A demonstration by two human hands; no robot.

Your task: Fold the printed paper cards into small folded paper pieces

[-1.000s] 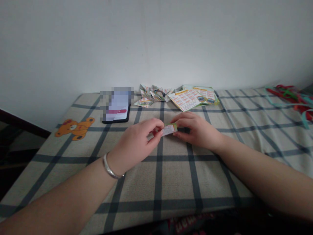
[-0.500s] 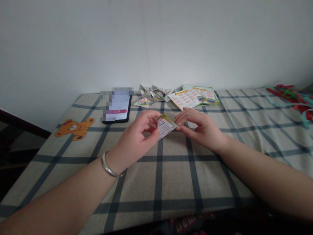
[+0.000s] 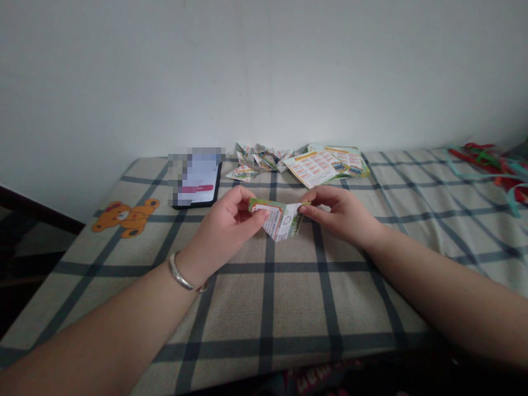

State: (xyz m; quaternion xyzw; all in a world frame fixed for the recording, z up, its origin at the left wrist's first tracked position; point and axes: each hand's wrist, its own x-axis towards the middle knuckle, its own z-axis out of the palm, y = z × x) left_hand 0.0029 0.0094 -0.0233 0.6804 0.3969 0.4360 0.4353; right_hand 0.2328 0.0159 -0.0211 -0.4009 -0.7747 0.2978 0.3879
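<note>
A small printed sheet of paper (image 3: 275, 221), green-edged with red and black print, is creased and partly unfolded between my hands. My left hand (image 3: 234, 219) pinches its left corner between thumb and fingers. At the other end, the thumb and fingers of my right hand (image 3: 336, 212) grip the upper right corner. The paper bends along a crease in its middle, with its lower point over the checked cloth. Behind my hands lie several folded paper pieces (image 3: 262, 159) and, to their right, a few flat printed sheets (image 3: 317, 166).
A phone (image 3: 200, 181) with a partly blurred screen lies beyond my left hand. The orange bear cutout (image 3: 126, 218) rests near the table's left edge. Red and teal ribbons (image 3: 501, 170) are piled at the far right. A checked tablecloth (image 3: 297, 302) covers the table, which meets a white wall.
The paper has opened from a folded triangle into a wider shape showing a second panel. My left hand has shifted slightly left, and both hands are further apart.
</note>
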